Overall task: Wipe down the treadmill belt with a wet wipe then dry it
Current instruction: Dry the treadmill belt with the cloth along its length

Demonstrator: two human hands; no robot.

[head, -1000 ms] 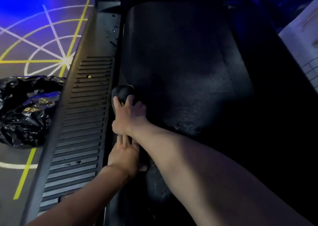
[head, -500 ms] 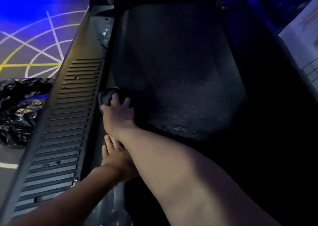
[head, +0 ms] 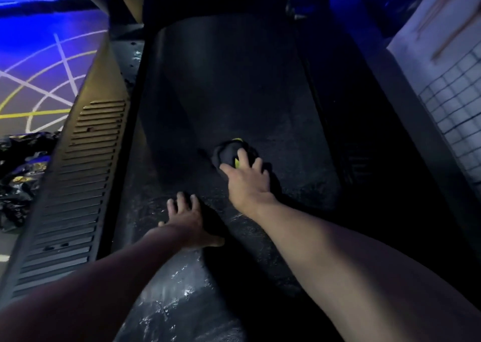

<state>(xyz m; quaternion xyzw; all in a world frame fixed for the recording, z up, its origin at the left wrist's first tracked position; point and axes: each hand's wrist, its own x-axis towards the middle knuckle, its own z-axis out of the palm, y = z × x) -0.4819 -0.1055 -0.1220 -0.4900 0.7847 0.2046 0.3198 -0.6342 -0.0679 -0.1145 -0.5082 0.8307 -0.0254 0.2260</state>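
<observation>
Sliding away from the ribbed side rail [head: 86, 172], the right hand [head: 247, 183] has carried its cloth [head: 229, 151] from the left edge of the treadmill belt [head: 234, 81] to the centre of the frame.

Its fingers curl over the dark, yellow-trimmed cloth and pin it against the belt, while the left hand [head: 186, 219] lies flat just below and to the left, fingers spread, bracing on the surface. I can't tell whether the cloth is the wet wipe or the dry one. The belt glistens wet towards the bottom of the frame, so I'd reckon the strokes should overlap, run right across to the far edge with steady pressure, and work back down over that shiny patch, the bracing hand moving clear first.
</observation>
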